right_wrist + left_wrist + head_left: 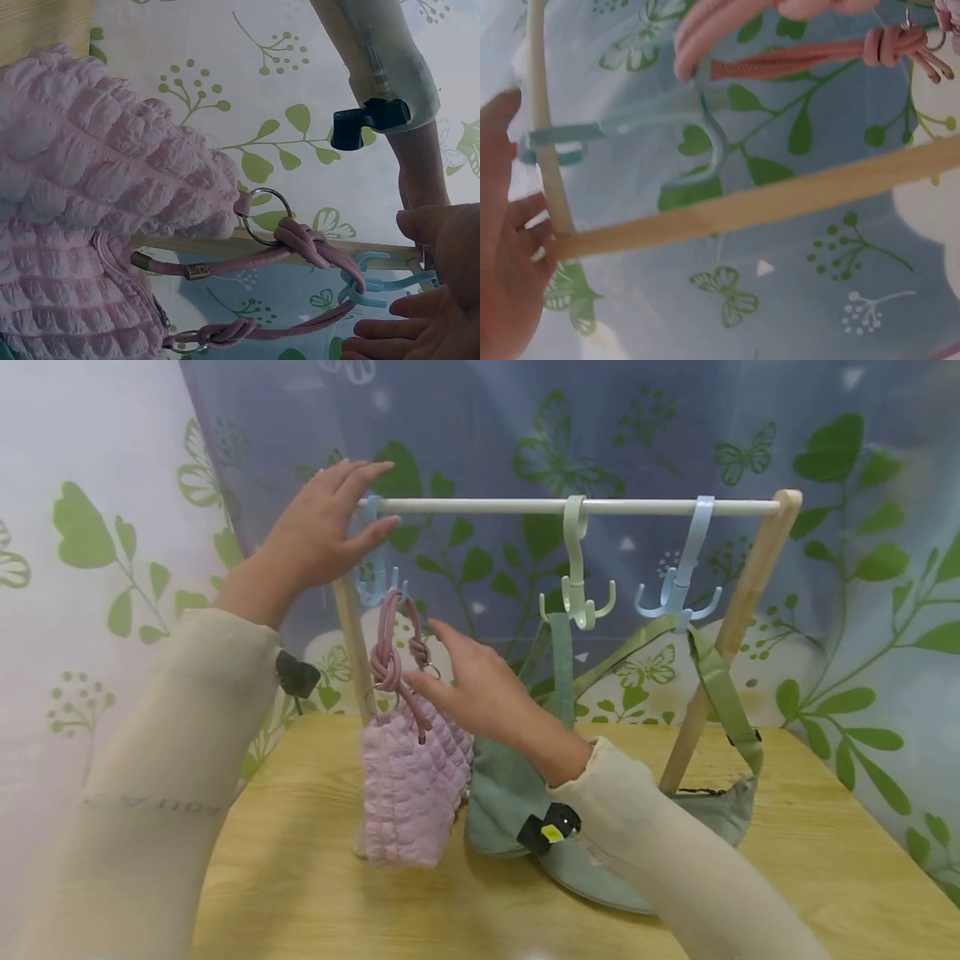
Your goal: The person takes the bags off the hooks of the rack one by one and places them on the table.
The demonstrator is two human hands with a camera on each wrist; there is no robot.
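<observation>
A pink quilted handbag point(412, 785) hangs by its knotted cord handle point(386, 664) from a light-blue multi-prong hook point(378, 581) at the left end of the white rail point(480, 506). Over that end of the rail my left hand point(322, 522) is spread, fingers loosely extended beside the hook's top. My right hand point(487, 693) is held just right of the cord handle, its thumb and fingers apart with nothing between them. In the right wrist view, the handle's loop point(352, 281) sits over the blue hook, close to the right fingertips.
A pale green hook point(576, 568) and another light-blue hook point(678, 589) hang farther right. A green bag point(498, 793) and a green strap bag point(727, 806) hang beneath them, partly behind my right arm. Wooden legs point(750, 602) hold the rail above the wooden table point(292, 860).
</observation>
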